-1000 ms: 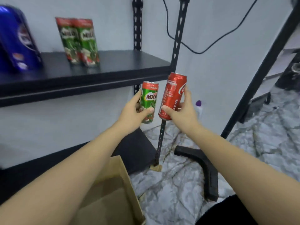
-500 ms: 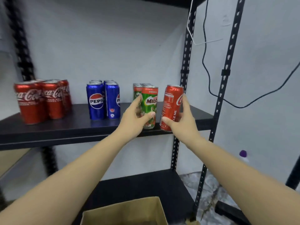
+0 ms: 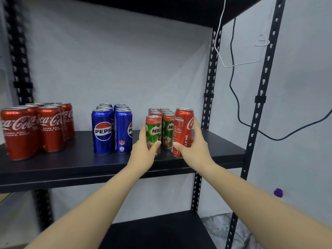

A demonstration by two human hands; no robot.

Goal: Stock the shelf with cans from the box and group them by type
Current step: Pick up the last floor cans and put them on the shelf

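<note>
Black shelf, hands gripping two cans

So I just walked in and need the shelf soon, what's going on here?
A person is stocking cans by type. The left hand holds a Milo can at the Milo group; the right hand holds a Coca-Cola can beside it. The Coca-Cola group stands far left, Pepsi cans in between.

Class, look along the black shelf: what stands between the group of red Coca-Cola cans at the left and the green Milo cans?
In the head view, a group of blue Pepsi cans stands between the red Coca-Cola cans and green Milo cans, with bare black shelf on either side.
</note>
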